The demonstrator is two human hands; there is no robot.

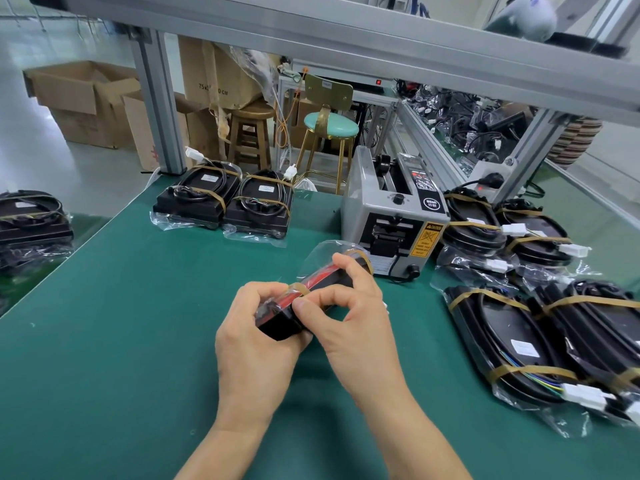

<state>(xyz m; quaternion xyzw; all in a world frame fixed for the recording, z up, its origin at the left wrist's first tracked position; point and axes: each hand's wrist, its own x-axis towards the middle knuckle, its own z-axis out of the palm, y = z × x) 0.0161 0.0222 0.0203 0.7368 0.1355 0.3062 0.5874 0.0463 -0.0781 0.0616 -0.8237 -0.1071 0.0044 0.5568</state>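
Black-and-red unit (313, 289) in a clear bag, above table (138, 323) centre. Left hand (256, 344) fingers curl round its near end, right hand (356, 306) fingers pinch it. At one o'clock, a tape dispenser (391, 209) labelled "CAUTION".

Two bare forearms rise from the bottom edge and meet mid-frame. The left hand (254, 344), its back facing up, curls around the near end of a black and red plastic-wrapped block (313, 288). The right hand (356, 323) pinches it between thumb and forefinger, its other fingers curled over the block farther along.
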